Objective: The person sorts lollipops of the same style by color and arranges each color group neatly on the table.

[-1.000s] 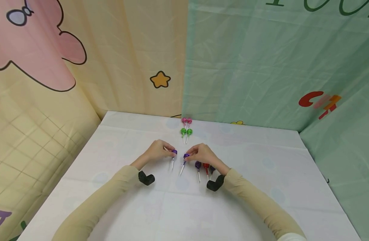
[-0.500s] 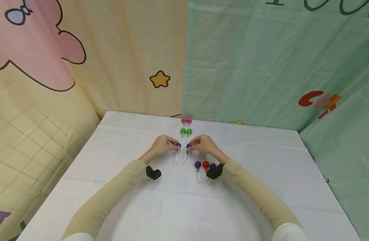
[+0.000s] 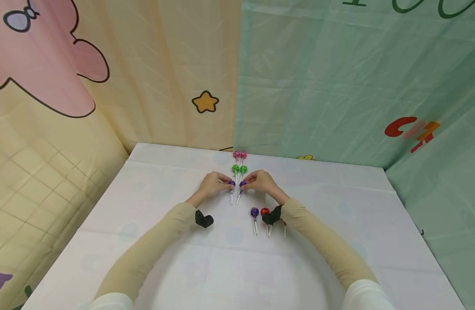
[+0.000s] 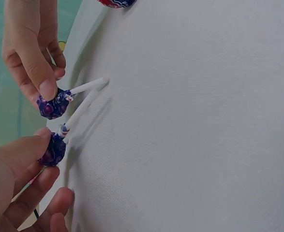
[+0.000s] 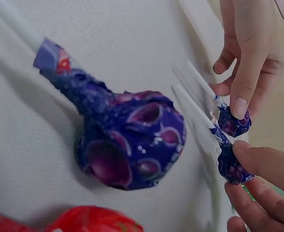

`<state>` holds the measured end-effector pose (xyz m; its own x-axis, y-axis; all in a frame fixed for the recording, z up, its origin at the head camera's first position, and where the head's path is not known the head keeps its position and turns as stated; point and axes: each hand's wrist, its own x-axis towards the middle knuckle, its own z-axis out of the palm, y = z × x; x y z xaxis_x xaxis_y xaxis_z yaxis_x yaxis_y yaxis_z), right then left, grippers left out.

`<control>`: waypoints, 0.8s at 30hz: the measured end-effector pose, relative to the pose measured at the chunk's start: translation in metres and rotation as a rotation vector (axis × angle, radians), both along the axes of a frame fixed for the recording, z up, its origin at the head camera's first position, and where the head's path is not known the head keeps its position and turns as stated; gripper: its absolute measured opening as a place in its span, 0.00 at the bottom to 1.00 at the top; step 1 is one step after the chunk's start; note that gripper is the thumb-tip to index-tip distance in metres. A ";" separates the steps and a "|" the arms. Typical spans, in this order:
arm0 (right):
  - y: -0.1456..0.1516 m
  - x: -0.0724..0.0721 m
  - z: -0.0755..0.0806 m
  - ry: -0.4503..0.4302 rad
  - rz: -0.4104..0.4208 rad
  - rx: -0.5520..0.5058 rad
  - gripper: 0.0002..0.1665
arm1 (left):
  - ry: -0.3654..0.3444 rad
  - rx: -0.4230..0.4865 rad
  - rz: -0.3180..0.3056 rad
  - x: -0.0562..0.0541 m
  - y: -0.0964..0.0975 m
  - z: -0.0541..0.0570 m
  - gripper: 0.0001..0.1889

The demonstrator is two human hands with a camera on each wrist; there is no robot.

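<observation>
Left grip [image 3: 213,184]: thumb and fingertips pinch the wrapped head of a purple lollipop [image 4: 53,151].
Right grip [image 3: 262,181]: thumb and fingertips pinch a second purple lollipop [image 5: 231,166], likewise by its head.
Held wrappers: glossy, deep blue-violet, printed with magenta bubbles ringed in paler lines; round over the candy, crimped tight at the neck.
Held sticks: white, slim and straight, slanting towards the person, their free ends close together.
Held pair's place: side by side, heads apart, over the white desk [image 3: 237,267], just on the near side of two green lollipops [image 3: 235,168]; two pink lollipops [image 3: 236,154] lie beyond those, near the far edge.
Third purple lollipop: same bubble print, lying nearer the person; the right wrist view shows its head [image 5: 132,140] large, with the stick cut off.
Red lollipop [image 3: 265,211]: beside the third purple one, partly covered by the black wrist device [image 3: 272,215].
Other sticks: white ends [image 3: 285,231] show below the right sleeve [image 3: 318,239]; their heads are hidden.
Cut off: a red-and-blue wrapper [image 4: 115,3] at the left wrist view's top edge.
Hard to tell: fingers cover part of both held heads; whether the held sticks touch the desk is unclear.
</observation>
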<state>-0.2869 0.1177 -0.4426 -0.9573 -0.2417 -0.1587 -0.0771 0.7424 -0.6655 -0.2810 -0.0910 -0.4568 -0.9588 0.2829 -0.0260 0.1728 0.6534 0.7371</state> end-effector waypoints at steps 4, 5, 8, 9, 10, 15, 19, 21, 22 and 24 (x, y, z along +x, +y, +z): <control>0.000 -0.001 -0.003 -0.001 0.000 0.000 0.19 | -0.001 0.000 0.026 0.000 0.003 -0.002 0.17; 0.000 -0.002 -0.003 0.000 0.001 -0.001 0.19 | 0.000 -0.001 0.030 0.000 0.003 -0.003 0.17; -0.001 -0.002 -0.005 -0.003 -0.002 -0.005 0.19 | 0.001 -0.004 0.041 0.000 0.005 -0.004 0.16; -0.001 -0.003 -0.006 -0.003 -0.002 -0.004 0.19 | 0.000 -0.006 0.046 0.000 0.006 -0.004 0.16; -0.001 -0.003 -0.006 -0.003 -0.003 -0.006 0.19 | 0.002 -0.010 0.048 0.000 0.006 -0.004 0.17; -0.002 -0.003 -0.007 0.001 0.000 -0.013 0.19 | 0.000 -0.026 0.067 -0.001 0.007 -0.006 0.17; -0.002 -0.004 -0.008 0.000 0.004 -0.017 0.19 | -0.002 -0.037 0.078 -0.001 0.008 -0.008 0.17; -0.003 -0.004 -0.009 -0.004 0.005 -0.016 0.19 | -0.002 -0.044 0.079 -0.002 0.009 -0.008 0.17; -0.003 -0.004 -0.009 -0.006 0.005 -0.016 0.19 | -0.003 -0.046 0.078 -0.002 0.009 -0.009 0.17; -0.003 -0.004 -0.009 -0.010 0.005 -0.011 0.19 | -0.007 -0.049 0.077 -0.002 0.009 -0.009 0.17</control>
<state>-0.2911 0.1144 -0.4514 -0.9545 -0.2481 -0.1656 -0.0740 0.7346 -0.6744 -0.2834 -0.0819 -0.4659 -0.9773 0.2070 -0.0444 0.1163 0.7000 0.7046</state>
